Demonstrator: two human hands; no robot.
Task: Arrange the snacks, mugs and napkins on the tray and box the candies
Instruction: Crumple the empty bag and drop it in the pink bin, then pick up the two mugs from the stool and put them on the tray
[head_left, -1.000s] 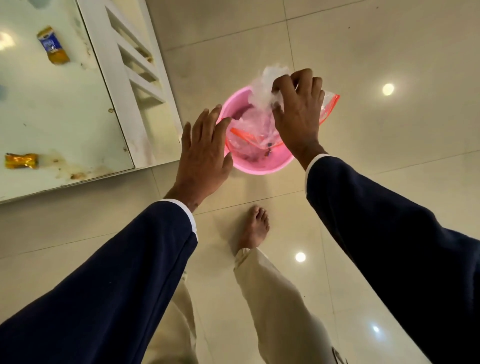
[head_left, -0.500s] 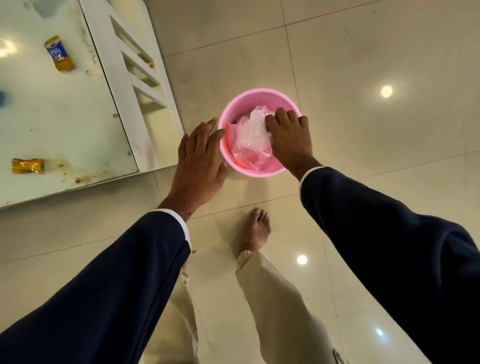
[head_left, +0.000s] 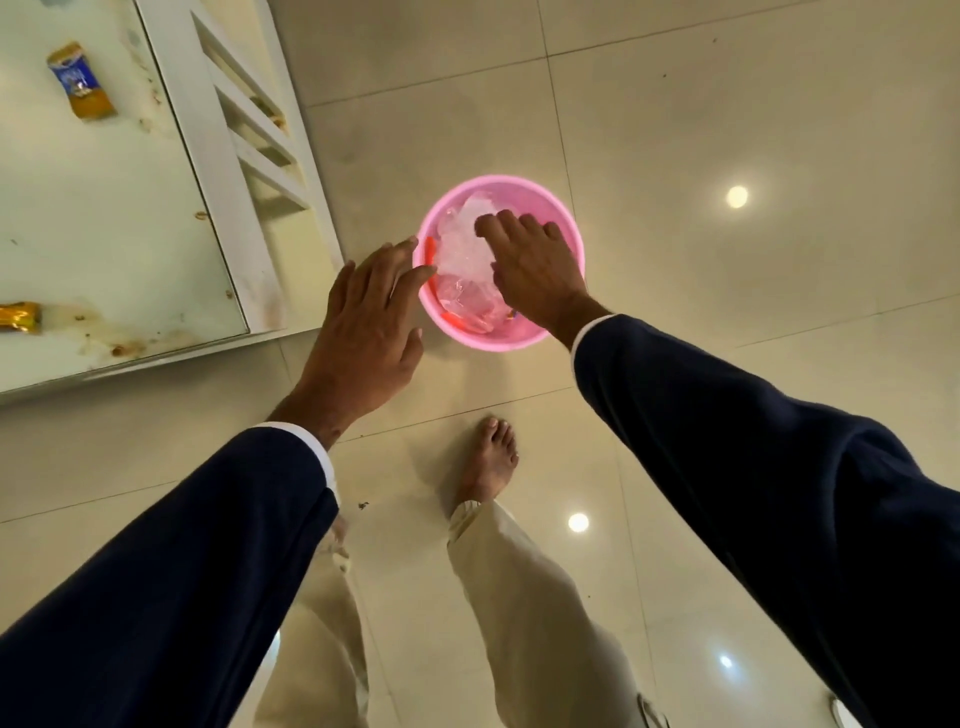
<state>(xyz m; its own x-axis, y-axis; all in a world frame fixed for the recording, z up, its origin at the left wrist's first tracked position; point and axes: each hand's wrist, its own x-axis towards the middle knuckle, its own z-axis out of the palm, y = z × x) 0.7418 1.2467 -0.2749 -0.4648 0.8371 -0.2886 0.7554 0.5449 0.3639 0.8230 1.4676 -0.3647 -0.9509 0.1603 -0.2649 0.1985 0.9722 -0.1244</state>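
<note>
Where the pink bucket (head_left: 569, 244) stands: crumpled clear bags (head_left: 462, 249) (red-edged), right hand (head_left: 535, 265) flat atop, left hand (head_left: 363, 327) loose, empty.

Premises present as a domestic interior, most likely a living or dining area of a home. Floor (head_left: 727, 104) is laid in large glossy cream tiles with thin grout lines; ceiling lights reflect in it as round bright spots. A white-framed table (head_left: 218, 171) with a glass top and slatted side stands at left, its surface stained and bearing two wrapped snacks, one blue and gold (head_left: 80, 83), one gold (head_left: 20, 317). A pink plastic bucket (head_left: 569, 228) sits directly on the tiles. The person stands barefoot (head_left: 491, 457), in loose cream trousers.
</note>
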